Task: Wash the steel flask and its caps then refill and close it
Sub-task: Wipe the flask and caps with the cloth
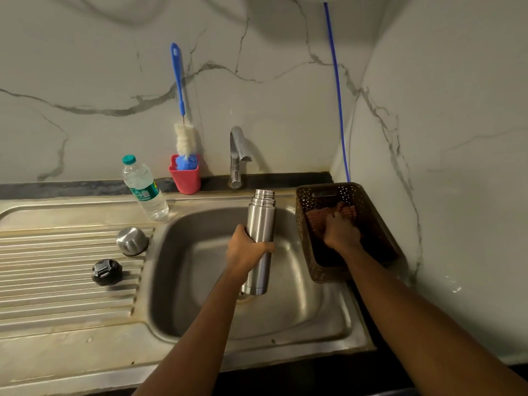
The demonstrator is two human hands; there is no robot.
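The left hand [247,251] wraps its fingers round the uncapped flask [261,224] mid-body, holding it upright over the sink [200,284], likely to catch drips, while the right hand [341,232] lies on the cloth [317,217] in the basket [303,238], finger closure indeterminate, and the steel cap [132,240] and black cap [107,272] wait on the drainboard [57,295].

I see a home kitchen: a steel sink [314,315], its ribbed drainboard [57,295] at nine o'clock, tap [236,155] at twelve, bottle brush [185,138] at eleven, marble-veined wall [285,81] behind.
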